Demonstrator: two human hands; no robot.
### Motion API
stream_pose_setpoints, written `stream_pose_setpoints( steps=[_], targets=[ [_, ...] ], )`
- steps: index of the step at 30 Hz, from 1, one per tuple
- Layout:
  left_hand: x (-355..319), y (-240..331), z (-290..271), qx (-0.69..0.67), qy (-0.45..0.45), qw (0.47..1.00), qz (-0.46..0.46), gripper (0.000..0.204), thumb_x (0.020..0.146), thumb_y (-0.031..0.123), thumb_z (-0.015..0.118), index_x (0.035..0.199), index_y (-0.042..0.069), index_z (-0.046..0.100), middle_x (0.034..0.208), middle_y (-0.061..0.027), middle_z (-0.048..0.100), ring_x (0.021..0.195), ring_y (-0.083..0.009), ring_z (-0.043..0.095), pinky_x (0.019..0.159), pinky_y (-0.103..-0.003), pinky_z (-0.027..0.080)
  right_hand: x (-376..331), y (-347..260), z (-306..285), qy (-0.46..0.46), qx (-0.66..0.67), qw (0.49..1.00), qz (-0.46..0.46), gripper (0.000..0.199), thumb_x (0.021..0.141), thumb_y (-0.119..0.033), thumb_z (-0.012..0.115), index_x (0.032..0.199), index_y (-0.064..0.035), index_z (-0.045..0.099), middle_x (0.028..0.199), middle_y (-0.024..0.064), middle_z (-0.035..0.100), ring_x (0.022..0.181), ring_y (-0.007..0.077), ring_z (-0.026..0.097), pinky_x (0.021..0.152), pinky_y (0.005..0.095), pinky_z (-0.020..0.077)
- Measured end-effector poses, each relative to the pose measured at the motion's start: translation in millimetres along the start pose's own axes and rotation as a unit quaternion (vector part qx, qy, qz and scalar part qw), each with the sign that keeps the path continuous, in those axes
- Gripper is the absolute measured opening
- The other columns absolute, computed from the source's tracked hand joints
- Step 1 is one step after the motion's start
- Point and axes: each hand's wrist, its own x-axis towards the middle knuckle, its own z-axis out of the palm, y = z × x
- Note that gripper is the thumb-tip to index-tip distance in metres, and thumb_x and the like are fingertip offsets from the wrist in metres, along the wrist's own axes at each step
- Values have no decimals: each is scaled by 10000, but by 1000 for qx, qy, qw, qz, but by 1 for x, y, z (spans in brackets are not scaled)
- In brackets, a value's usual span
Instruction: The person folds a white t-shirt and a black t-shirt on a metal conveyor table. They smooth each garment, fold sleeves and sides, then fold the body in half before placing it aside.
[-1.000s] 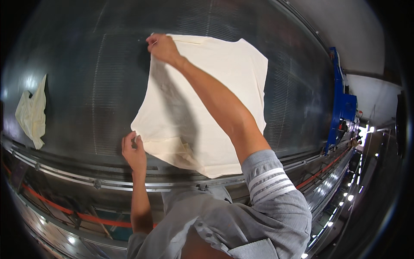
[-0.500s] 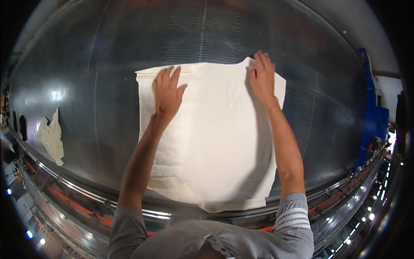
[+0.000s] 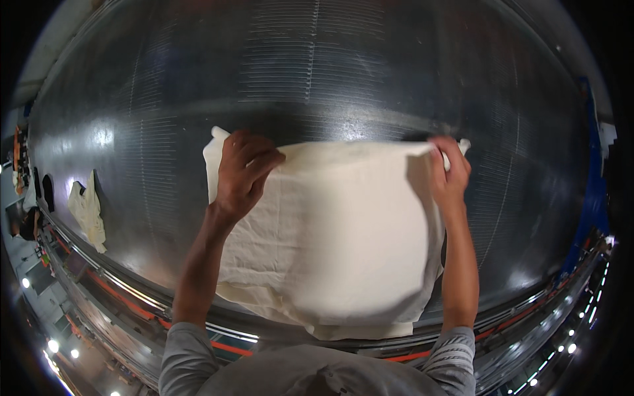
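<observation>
A large cream piece of fabric [image 3: 356, 224] spreads in front of me, its near edge reaching the table's front edge. My left hand [image 3: 246, 168] is closed on the fabric's far edge, towards the left corner. At the far right corner, my right hand [image 3: 452, 165] pinches the same edge, a bit of cloth sticking out past the fingers. Between the hands the far edge runs fairly taut and appears lifted off the table. Wrinkles and a folded layer show along the left side and near edge.
Beneath lies a wide dark table [image 3: 198, 86] with rows of fine pale lines. A crumpled cream scrap [image 3: 87, 210] rests at its left, beside small dark pieces [image 3: 47, 191]. A metal rail [image 3: 125, 284] follows the front edge. Something blue [image 3: 589, 211] borders the right side.
Both hands lay with fingers stretched on the flat fabric; now they grip its far edge. That edge has come up and nearer to me, and the right hand has shifted right.
</observation>
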Motion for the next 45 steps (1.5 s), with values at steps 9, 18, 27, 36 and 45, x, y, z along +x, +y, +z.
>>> stream_pose_setpoints(
  steps=[9, 18, 27, 36, 45],
  targets=[
    [31, -31, 13, -82, 19, 978, -189, 69, 881, 19, 712, 947, 3, 702, 846, -126, 704, 700, -229, 666, 607, -304, 508, 42, -7, 6, -34, -23, 995, 87, 130, 908, -66, 667, 947, 55, 687, 858, 136, 685, 730, 168, 635, 657, 291, 488],
    [66, -88, 43, -97, -65, 968, -220, 106, 906, 72, 706, 863, -3, 645, 733, -114, 690, 582, -192, 618, 557, -300, 467, 80, 30, 37, -67, -67, 979, 179, 202, 899, -174, 696, 943, 21, 721, 744, 126, 689, 658, 152, 610, 660, 295, 487],
    [69, -95, 44, -46, -64, 978, -191, 41, 896, 49, 706, 883, 11, 710, 721, -54, 676, 632, -94, 585, 575, -258, 460, 86, 34, 31, -65, -34, 972, 223, 201, 876, -180, 718, 897, 20, 710, 671, 28, 607, 647, 72, 484, 603, 264, 411],
    [59, -76, 15, -12, -68, 972, -224, 265, 789, 29, 787, 1047, 33, 728, 890, -61, 679, 732, -150, 582, 683, -304, 483, 96, 10, 9, -164, -31, 943, 287, 188, 825, -131, 738, 944, 10, 706, 792, 74, 697, 710, 121, 592, 684, 287, 480],
    [71, -103, 10, 19, -89, 948, -304, 116, 905, 126, 718, 918, 12, 738, 724, -50, 658, 607, -126, 534, 589, -281, 433, 89, 38, 0, -175, -19, 960, 218, 85, 851, -64, 680, 903, 4, 677, 747, 65, 647, 699, 110, 563, 677, 270, 459]
  ],
)
